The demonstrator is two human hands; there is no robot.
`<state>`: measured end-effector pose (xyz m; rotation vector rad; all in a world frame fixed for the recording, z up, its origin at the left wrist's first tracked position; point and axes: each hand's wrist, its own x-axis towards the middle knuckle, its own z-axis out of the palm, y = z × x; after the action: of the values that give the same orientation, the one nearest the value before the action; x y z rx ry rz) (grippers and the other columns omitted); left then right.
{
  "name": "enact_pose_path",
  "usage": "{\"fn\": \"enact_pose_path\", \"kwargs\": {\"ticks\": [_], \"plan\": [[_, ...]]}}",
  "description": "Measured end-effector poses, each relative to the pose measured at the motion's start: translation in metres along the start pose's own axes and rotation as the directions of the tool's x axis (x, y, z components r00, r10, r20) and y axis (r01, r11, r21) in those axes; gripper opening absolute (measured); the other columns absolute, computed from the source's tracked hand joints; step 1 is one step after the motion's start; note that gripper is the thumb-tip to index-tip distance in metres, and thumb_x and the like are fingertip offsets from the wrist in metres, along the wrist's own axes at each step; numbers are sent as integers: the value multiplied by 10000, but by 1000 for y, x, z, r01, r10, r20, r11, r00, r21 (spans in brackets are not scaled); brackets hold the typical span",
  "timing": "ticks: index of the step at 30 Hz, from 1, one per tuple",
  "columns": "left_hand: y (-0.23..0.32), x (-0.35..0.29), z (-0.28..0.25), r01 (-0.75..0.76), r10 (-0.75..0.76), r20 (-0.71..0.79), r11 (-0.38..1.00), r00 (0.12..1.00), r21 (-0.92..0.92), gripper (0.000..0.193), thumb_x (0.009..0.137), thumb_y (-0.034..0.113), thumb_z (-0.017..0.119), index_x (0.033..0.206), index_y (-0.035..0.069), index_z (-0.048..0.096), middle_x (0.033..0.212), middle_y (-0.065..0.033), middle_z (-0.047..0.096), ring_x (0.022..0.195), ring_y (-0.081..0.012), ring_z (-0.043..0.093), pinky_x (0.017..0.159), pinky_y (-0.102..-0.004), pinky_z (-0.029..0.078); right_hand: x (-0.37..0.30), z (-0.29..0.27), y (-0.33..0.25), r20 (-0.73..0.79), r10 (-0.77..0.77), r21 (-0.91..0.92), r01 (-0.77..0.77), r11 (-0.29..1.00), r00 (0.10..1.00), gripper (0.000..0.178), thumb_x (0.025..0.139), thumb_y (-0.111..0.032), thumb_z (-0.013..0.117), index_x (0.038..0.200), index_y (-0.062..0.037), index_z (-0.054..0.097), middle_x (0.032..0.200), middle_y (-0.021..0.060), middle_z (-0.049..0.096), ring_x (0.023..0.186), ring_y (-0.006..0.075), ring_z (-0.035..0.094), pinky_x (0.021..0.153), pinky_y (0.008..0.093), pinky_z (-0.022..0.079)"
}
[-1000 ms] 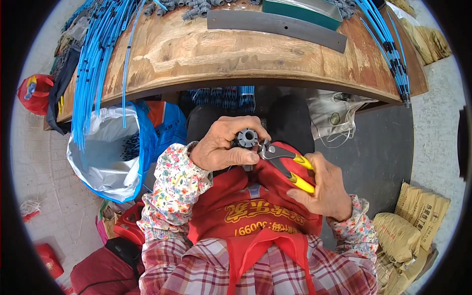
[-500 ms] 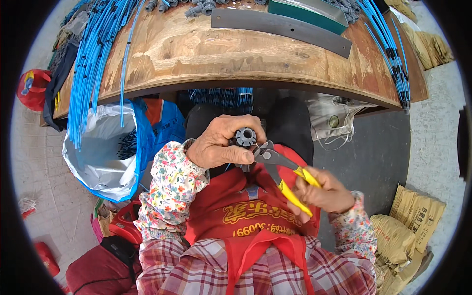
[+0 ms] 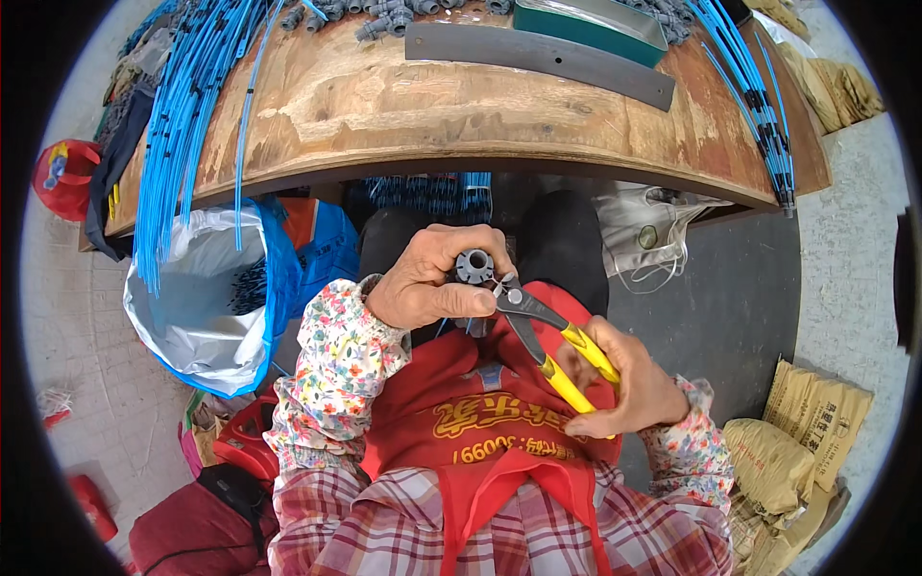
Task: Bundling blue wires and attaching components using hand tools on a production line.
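My left hand is closed around a grey ring-ended plastic fitting, its round opening turned upward above my lap. The lower part of the fitting is hidden by my fingers. In my right hand is a pair of pliers with dark jaws and yellow handles. The jaws meet the side of the fitting, close to my left thumb tip. What lies between them is too small to make out. The yellow handles stand apart, with my right fingers and thumb around them.
Ahead is a wooden table bearing a flat metal bar, a green tray and grey fittings. Blue cable bundles hang over its left edge, above a white-lined blue bag. Brown sacks lie at right.
My right hand has shifted its hold on the pliers, its thumb now lying by the lower handle. The jaws stay beside the fitting. My left hand keeps its grip.
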<state>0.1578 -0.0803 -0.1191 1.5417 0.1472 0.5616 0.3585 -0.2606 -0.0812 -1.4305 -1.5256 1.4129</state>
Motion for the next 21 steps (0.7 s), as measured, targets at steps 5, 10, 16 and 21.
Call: {"fn": "enact_pose_path", "kwargs": {"ticks": [5,10,16,21], "plan": [[0,0,-2,8,-7,16,997,1000,-81,383,776,318,715,897,-22,587,775,-65,572,714,-145,543,635,-274,409,-1,-1,9,204,71,607,-184,773,976,380,771,-148,727,975,-33,428,964,198,598,744,211,640,638,296,519],[8,-3,1,1,-3,-46,999,999,-44,389,777,316,717,913,-25,588,781,-72,573,714,-149,538,640,-273,407,2,-11,2,315,233,618,-385,685,920,412,781,-176,726,1012,-14,426,940,200,597,657,189,630,559,294,501],[4,-2,2,24,-11,-136,995,991,97,370,785,305,710,912,-21,589,787,-78,578,700,-151,539,633,-274,412,11,5,-3,-330,-352,-708,17,706,876,460,748,-200,756,1021,-2,444,940,189,588,743,242,639,644,328,504],[7,-2,2,69,-62,-153,997,986,45,443,755,373,713,886,-36,604,798,-103,599,698,-166,539,625,-282,405,9,-4,-7,-135,-116,-409,51,911,984,524,748,-200,757,1089,28,430,912,185,584,707,236,634,582,330,497]]}}
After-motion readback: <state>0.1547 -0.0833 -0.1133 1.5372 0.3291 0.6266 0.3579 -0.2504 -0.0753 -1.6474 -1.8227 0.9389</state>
